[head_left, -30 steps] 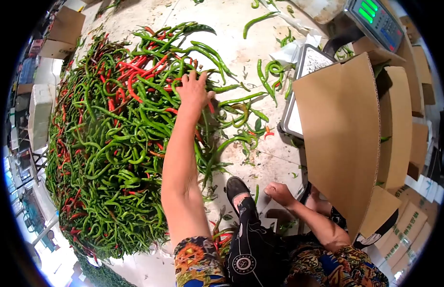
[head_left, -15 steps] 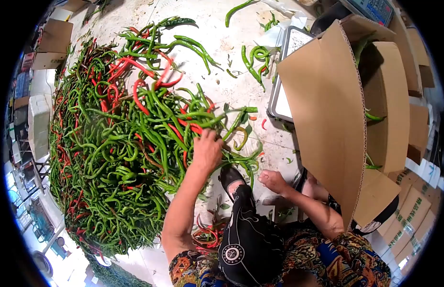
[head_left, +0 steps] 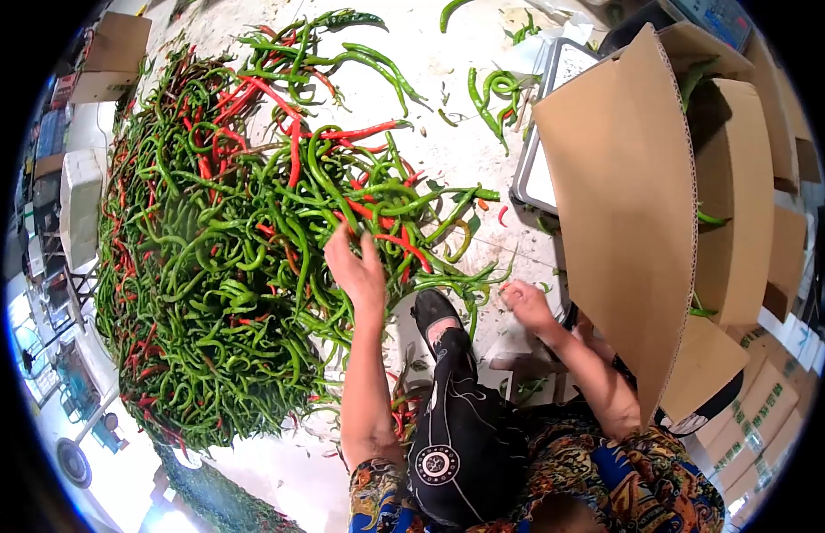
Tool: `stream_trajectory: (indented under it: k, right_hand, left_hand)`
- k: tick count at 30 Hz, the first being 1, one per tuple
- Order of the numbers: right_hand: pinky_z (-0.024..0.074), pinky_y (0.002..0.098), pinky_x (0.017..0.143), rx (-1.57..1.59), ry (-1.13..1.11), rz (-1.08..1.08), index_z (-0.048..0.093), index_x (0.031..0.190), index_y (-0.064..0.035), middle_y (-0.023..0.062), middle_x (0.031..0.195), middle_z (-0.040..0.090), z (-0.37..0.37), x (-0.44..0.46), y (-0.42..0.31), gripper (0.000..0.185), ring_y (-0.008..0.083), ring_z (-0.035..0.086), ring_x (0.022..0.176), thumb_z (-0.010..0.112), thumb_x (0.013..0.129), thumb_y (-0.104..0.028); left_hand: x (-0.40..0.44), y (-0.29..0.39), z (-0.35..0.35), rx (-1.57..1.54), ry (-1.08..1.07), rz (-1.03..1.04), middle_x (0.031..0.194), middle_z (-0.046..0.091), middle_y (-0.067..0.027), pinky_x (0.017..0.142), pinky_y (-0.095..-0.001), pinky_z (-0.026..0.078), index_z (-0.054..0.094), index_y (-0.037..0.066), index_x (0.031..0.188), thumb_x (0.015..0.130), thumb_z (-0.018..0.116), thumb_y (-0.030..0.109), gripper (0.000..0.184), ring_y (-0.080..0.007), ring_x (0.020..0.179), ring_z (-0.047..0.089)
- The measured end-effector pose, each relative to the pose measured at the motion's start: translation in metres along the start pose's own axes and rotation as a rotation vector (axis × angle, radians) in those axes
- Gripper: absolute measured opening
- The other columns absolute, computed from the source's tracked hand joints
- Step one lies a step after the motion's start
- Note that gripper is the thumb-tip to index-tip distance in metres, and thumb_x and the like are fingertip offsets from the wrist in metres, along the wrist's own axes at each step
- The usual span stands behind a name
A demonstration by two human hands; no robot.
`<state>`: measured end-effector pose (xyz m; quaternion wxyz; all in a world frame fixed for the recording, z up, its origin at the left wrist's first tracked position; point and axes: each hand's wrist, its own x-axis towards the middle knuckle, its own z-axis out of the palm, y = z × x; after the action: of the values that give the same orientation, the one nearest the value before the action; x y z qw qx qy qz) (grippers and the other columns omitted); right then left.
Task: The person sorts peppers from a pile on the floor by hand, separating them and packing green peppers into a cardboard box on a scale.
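A large heap of long green and red chili peppers spreads over the floor in front of me and to my left. At the heap's near right side, my left hand reaches in among the peppers. Its thumb and forefinger stand apart, with the fingertips touching the peppers; the other fingers are partly hidden. My right hand hovers right of my shoe, near the tips of some loose green peppers. Its fingers are curled closed, and what they hold, if anything, is hidden.
A tall open cardboard box stands at my right with a few green peppers inside. Behind it lies a scale's pale platform. My black shoe is beside the heap. More peppers lie apart on the floor. Stacked cartons fill the far right.
My left hand has shifted left and up over the heap, and its thumb and forefinger have parted. Red and green peppers near it lie differently. My right hand has risen slightly and stays curled.
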<state>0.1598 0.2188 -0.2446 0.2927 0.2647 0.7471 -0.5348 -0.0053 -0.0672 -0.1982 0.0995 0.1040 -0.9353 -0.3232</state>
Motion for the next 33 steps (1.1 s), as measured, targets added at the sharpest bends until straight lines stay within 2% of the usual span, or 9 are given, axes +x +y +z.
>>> stream_trajectory:
  k: [2,4,8,10,12,15,19,28,33]
  right_hand:
    - [0.0497,0.0315,0.066,-0.064,0.061,0.047,0.066,0.087,-0.0047,0.0085,0.072,0.066,-0.013,0.004,-0.013,0.018,0.0166,0.061,0.068,0.064,0.085,-0.022]
    - [0.0482,0.0307,0.064,-0.079,0.051,0.052,0.065,0.085,-0.0043,0.0065,0.069,0.064,-0.024,0.013,-0.013,0.018,0.0151,0.058,0.065,0.063,0.085,-0.022]
    - [0.0472,0.0298,0.061,-0.038,0.026,0.05,0.063,0.081,-0.0043,0.0048,0.067,0.063,-0.028,0.012,-0.02,0.02,0.0131,0.057,0.061,0.065,0.084,-0.024]
    - [0.0475,0.0292,0.06,0.018,-0.01,0.047,0.063,0.08,-0.0045,0.0043,0.066,0.063,-0.02,0.01,-0.016,0.02,0.0126,0.057,0.06,0.065,0.083,-0.024]
    - [0.0482,0.0284,0.06,0.048,-0.053,-0.04,0.063,0.08,-0.0051,0.0032,0.065,0.063,-0.008,0.004,-0.009,0.017,0.0121,0.058,0.06,0.064,0.084,-0.022]
    - [0.0483,0.0269,0.06,0.052,-0.191,-0.104,0.059,0.083,-0.0031,0.0013,0.069,0.06,-0.001,-0.016,-0.019,0.017,0.0094,0.056,0.064,0.063,0.09,-0.018]
    - [0.0498,0.0286,0.061,0.01,-0.124,-0.114,0.065,0.082,-0.0057,0.0033,0.066,0.064,0.002,-0.034,-0.027,0.017,0.0127,0.061,0.062,0.064,0.083,-0.023]
    - [0.0495,0.0284,0.063,0.022,-0.106,-0.315,0.063,0.083,-0.0032,0.0044,0.069,0.064,-0.005,-0.062,-0.071,0.02,0.0112,0.061,0.065,0.063,0.087,-0.023]
    - [0.0483,0.0272,0.064,0.162,-0.139,-0.367,0.063,0.087,-0.0018,0.0017,0.073,0.063,-0.015,-0.098,-0.121,0.021,0.0102,0.059,0.066,0.062,0.089,-0.023]
  left_hand:
    - [0.021,-0.015,0.011,0.055,-0.05,-0.162,0.103,0.06,-0.0189,0.086,-0.0447,0.042,0.058,-0.001,0.116,0.082,0.073,0.024,0.045,-0.0348,0.095,0.055]
    - [0.041,-0.013,0.034,0.345,0.162,-0.007,0.1,0.061,-0.0186,0.084,-0.0465,0.044,0.059,0.0,0.115,0.077,0.076,0.039,0.057,-0.0363,0.094,0.055]
    - [0.066,0.006,0.046,0.415,-0.125,-0.377,0.099,0.064,-0.0194,0.081,-0.0492,0.048,0.067,0.001,0.101,0.074,0.076,0.042,0.051,-0.0393,0.1,0.055]
    - [0.06,-0.012,0.045,0.287,-0.23,-0.364,0.085,0.068,-0.0182,0.071,-0.0479,0.049,0.071,0.002,0.091,0.073,0.072,0.037,0.039,-0.0368,0.073,0.062]
    - [0.04,-0.015,0.034,-0.039,-0.303,-0.544,0.076,0.067,-0.0098,0.068,-0.0358,0.051,0.07,0.003,0.086,0.077,0.075,0.033,0.032,-0.0227,0.066,0.062]
    - [0.011,0.008,0.003,-0.945,-0.213,-0.711,0.078,0.065,-0.0009,0.057,-0.0229,0.043,0.063,0.005,0.093,0.086,0.068,0.011,0.01,-0.0085,0.063,0.055]
    - [-0.004,0.054,-0.065,-1.032,-0.236,-0.69,0.098,0.069,-0.0085,0.068,-0.0265,0.052,0.058,0.005,0.106,0.093,0.064,0.018,0.019,-0.0134,0.084,0.063]
    - [-0.02,0.115,-0.154,-1.023,-0.053,-0.22,0.102,0.066,-0.0084,0.077,-0.0261,0.053,0.059,0.003,0.115,0.099,0.055,0.015,0.02,-0.0152,0.093,0.064]
    - [-0.01,0.128,-0.154,-0.71,-0.003,0.013,0.088,0.065,-0.0067,0.065,-0.0255,0.051,0.056,0.0,0.114,0.1,0.054,0.02,0.024,-0.0125,0.072,0.061]
